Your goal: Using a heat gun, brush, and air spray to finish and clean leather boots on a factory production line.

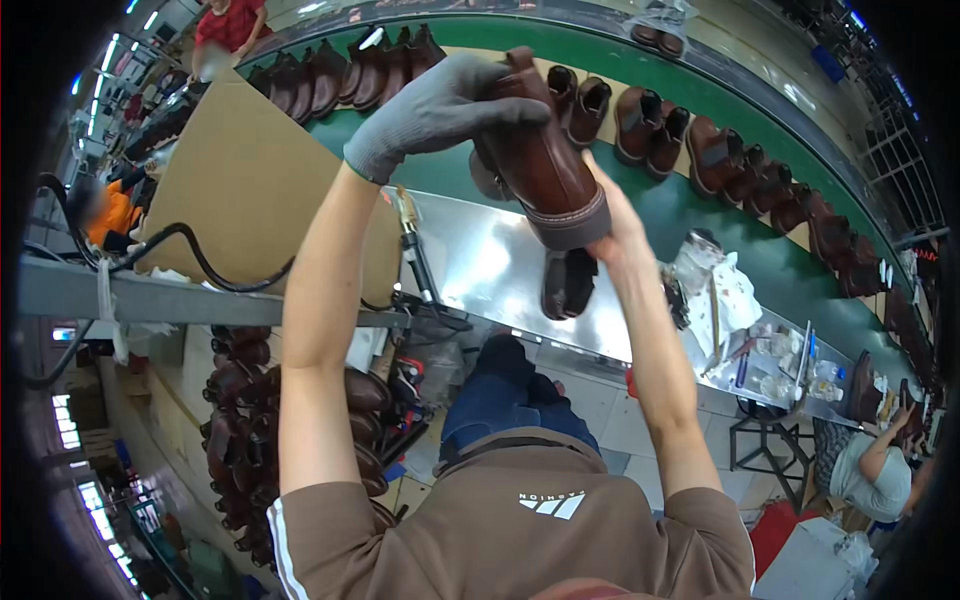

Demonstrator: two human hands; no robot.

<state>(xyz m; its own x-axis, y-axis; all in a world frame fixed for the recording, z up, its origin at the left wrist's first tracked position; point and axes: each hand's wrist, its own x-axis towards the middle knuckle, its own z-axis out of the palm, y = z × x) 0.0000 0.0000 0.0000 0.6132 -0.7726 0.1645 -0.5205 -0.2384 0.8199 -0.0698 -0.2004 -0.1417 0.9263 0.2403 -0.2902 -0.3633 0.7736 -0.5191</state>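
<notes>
A brown leather ankle boot [548, 170] is held up at a tilt above the metal worktop [470, 240]. My left hand [430, 112], in a grey knit glove, grips the boot's upper end, with the thumb across its side. My bare right hand [622, 232] holds it near the sole and heel; most of those fingers are hidden behind it. Just below the sole, another dark boot [570, 284] shows in part. A rounded brown piece [488, 176] peeks out behind the held boot, too covered to tell what it belongs to.
Brown boots [705, 155] line the green conveyor [640, 190] beyond the worktop. A black-handled tool [415, 255] stands left, beside a large cardboard sheet [240, 190] and a hose [205, 265]. Bottles and tools [780, 360] lie right. Many boots [240, 440] hang lower left. Other people work farther off.
</notes>
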